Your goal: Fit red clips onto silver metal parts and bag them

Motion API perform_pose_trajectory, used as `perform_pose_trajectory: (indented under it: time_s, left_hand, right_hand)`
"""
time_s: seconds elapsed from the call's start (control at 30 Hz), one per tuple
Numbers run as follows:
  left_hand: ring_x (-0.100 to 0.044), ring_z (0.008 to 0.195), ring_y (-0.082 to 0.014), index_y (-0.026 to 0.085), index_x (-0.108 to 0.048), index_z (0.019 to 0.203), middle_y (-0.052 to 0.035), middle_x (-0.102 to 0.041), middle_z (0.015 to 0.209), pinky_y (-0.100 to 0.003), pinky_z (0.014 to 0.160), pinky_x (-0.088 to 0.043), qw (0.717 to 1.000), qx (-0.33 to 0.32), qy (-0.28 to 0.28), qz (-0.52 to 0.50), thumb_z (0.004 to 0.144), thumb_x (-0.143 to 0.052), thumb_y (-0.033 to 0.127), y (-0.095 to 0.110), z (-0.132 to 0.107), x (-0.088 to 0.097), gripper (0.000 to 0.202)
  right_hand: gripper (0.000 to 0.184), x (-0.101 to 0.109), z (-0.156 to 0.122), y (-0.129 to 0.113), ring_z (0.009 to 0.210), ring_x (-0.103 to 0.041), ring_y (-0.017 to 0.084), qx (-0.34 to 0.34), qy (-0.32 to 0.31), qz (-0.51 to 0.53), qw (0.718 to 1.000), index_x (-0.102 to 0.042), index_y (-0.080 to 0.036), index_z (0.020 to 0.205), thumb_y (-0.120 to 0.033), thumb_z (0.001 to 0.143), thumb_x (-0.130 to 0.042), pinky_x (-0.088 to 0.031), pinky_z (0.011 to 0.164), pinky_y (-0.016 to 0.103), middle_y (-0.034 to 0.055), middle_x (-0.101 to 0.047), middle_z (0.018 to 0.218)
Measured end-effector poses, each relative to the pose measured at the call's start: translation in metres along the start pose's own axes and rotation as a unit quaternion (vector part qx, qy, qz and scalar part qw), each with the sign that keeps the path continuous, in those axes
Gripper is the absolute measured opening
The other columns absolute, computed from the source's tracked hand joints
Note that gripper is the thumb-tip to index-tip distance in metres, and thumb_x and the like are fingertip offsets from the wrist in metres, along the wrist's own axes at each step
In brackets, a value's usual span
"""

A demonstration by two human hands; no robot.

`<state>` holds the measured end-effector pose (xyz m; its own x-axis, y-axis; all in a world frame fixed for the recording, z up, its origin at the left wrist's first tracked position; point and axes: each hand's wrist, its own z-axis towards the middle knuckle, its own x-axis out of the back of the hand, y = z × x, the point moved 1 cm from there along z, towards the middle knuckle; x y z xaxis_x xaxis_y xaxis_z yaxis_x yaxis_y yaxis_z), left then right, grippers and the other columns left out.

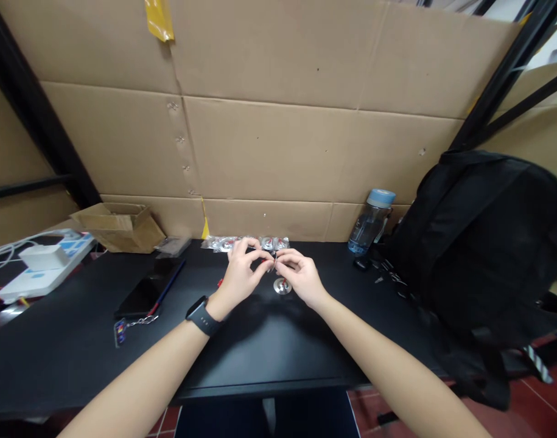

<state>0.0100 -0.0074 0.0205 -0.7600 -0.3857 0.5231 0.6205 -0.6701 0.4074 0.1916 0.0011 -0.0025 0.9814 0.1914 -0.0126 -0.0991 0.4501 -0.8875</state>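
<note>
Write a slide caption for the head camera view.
Left hand and right hand pinch a small item above a black table, near a shiny metal disc.

Your watch (200, 315) is dark, your disc (282, 286) silver with red; you face a black table (260, 356), black backpack (492, 249), light-blue bottle lid (381, 198), brown cardboard (269, 152) and yellow tape (159, 21).

A wall of creased brown cardboard (269, 152) rises behind the back edge of a black tabletop (255, 359), flanked by a dark left post (36, 109) and right post (501, 79) near its rear corners. Yellow tape (159, 21) clings high on the panels. Light glows softly toward the front edge, beneath which red floor tiles (529, 401) show.
</note>
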Motion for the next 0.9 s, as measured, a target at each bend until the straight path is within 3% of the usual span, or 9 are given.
perform_pose_trajectory:
  time_s: [0.23, 0.33, 0.43, 0.53, 0.6, 0.7, 0.9]
  left_hand:
    - [-0.054, 0.106, -0.023, 0.025, -0.073, 0.09, -0.0049, -0.056, 0.103, -0.044, 0.101, -0.04, 0.998, -0.036, -0.042, -0.008, 0.093, -0.064, 0.03, -0.003, 0.001, 0.0, 0.011]
    - [-0.053, 0.111, -0.0236, 0.025, -0.07, 0.101, -0.0057, -0.058, 0.11, -0.044, 0.102, -0.039, 0.996, -0.039, -0.079, -0.005, 0.096, -0.055, 0.023, -0.005, 0.002, 0.004, 0.015]
    - [-0.05, 0.121, -0.0255, 0.028, -0.059, 0.127, -0.0077, -0.056, 0.126, -0.047, 0.106, -0.037, 0.99, -0.054, -0.129, -0.001, 0.09, -0.053, 0.014, -0.007, 0.004, 0.012, 0.04]
    - [-0.045, 0.129, -0.0301, 0.031, -0.049, 0.14, -0.0092, -0.049, 0.139, -0.05, 0.11, -0.035, 0.983, -0.069, -0.169, 0.008, 0.082, -0.067, 0.021, -0.006, 0.005, 0.018, 0.061]
    - [-0.044, 0.13, -0.0321, 0.033, -0.05, 0.14, -0.0092, -0.048, 0.141, -0.052, 0.111, -0.033, 0.981, -0.074, -0.179, 0.017, 0.079, -0.075, 0.032, -0.006, 0.005, 0.018, 0.066]
    - [-0.045, 0.128, -0.0319, 0.032, -0.057, 0.131, -0.009, -0.052, 0.138, -0.053, 0.11, -0.032, 0.982, -0.078, -0.168, 0.024, 0.078, -0.078, 0.041, -0.005, 0.005, 0.015, 0.058]
    - [-0.049, 0.123, -0.0302, 0.027, -0.067, 0.106, -0.0068, -0.056, 0.13, -0.049, 0.109, -0.034, 0.989, -0.078, -0.122, 0.037, 0.068, -0.081, 0.037, 0.001, 0.006, 0.015, 0.042]
  right_hand:
    - [0.018, 0.005, 0.001, 0.001, 0.093, -0.065, 0.02, 0.021, -0.035, -0.069, 0.997, -0.073, -0.02, 0.081, -0.038, 0.084, -0.073, -0.059, 0.078, 0.032, 0.008, -0.057, 0.111]
    - [0.017, 0.007, 0.002, -0.001, 0.091, -0.064, 0.018, 0.025, -0.041, -0.092, 0.995, -0.071, -0.019, 0.079, -0.035, 0.085, -0.07, -0.057, 0.076, 0.03, 0.0077, -0.057, 0.111]
    - [0.014, 0.009, 0.004, -0.004, 0.093, -0.063, 0.019, 0.03, -0.04, -0.131, 0.99, -0.069, -0.018, 0.076, -0.031, 0.083, -0.068, -0.054, 0.079, 0.031, 0.0077, -0.057, 0.112]
    - [0.012, 0.011, 0.005, -0.006, 0.105, -0.061, 0.022, 0.043, -0.037, -0.181, 0.982, -0.07, -0.019, 0.075, -0.028, 0.082, -0.067, -0.05, 0.09, 0.035, 0.0074, -0.058, 0.115]
    - [0.011, 0.012, 0.005, -0.008, 0.11, -0.059, 0.023, 0.049, -0.038, -0.192, 0.979, -0.07, -0.02, 0.075, -0.027, 0.083, -0.066, -0.046, 0.097, 0.037, 0.007, -0.058, 0.115]
    - [0.009, 0.011, 0.004, -0.009, 0.113, -0.059, 0.023, 0.05, -0.049, -0.191, 0.979, -0.069, -0.02, 0.075, -0.024, 0.082, -0.066, -0.043, 0.104, 0.039, 0.0071, -0.058, 0.117]
    - [0.006, 0.005, 0.001, -0.01, 0.118, -0.057, 0.024, 0.073, -0.062, -0.186, 0.978, -0.068, -0.02, 0.073, -0.019, 0.079, -0.066, -0.038, 0.109, 0.04, 0.0067, -0.058, 0.118]
